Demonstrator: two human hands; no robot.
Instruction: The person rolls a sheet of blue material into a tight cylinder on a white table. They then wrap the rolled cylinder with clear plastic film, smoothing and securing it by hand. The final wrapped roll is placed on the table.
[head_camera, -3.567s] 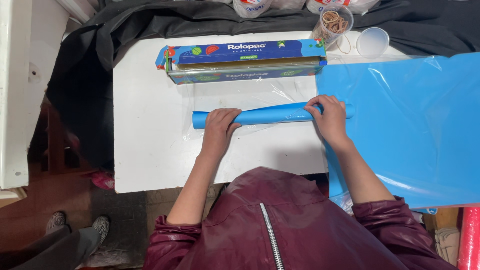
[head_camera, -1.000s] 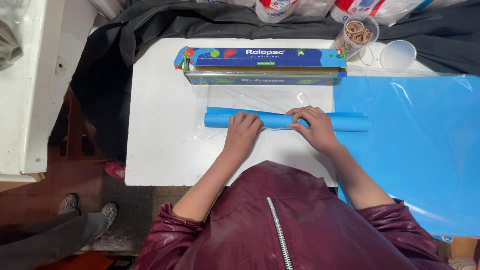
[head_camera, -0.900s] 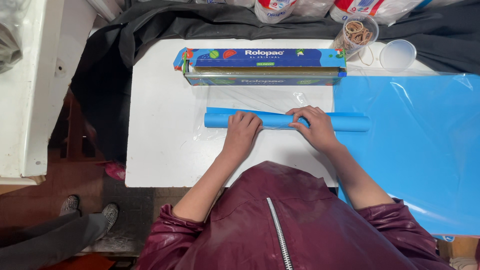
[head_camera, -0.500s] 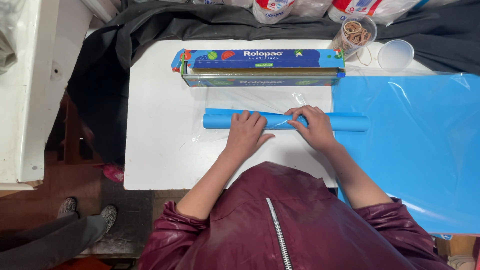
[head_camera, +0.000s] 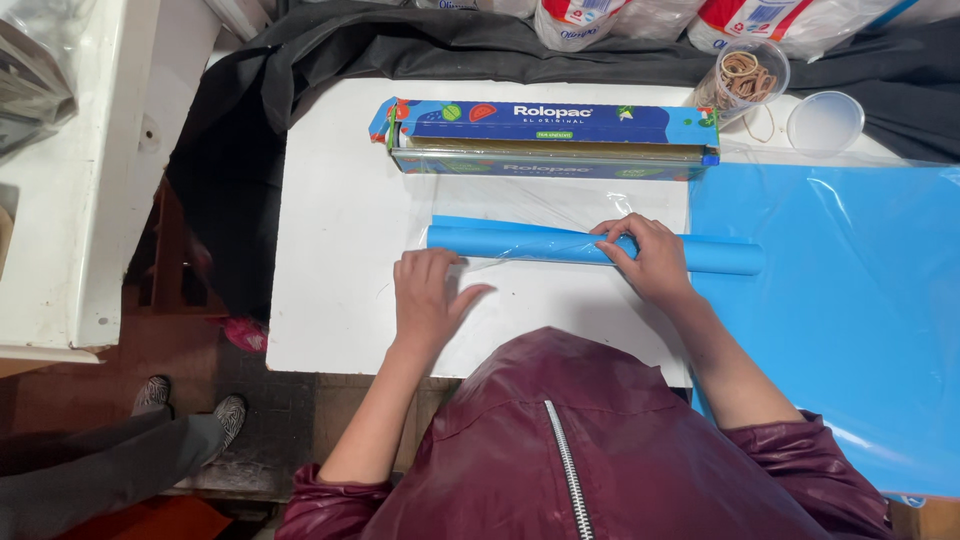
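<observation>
Blue paper roll (head_camera: 520, 243) lying crosswise on the white counter (head_camera: 335, 250), long axis left to right, with the right hand (head_camera: 645, 255) clasped over its middle-right and the left hand (head_camera: 428, 297) flat, released, just beside its near side

Long blue cling-film box (head_camera: 548, 138) lying flat across far side of white table (head_camera: 330, 250), lid open toward near side, fruit and vegetable pictures at ends, white label panel on top. Beyond table edge, white plastic-wrapped packs (head_camera: 580, 15) with red-and-blue labels, partly cut off by frame.
</observation>
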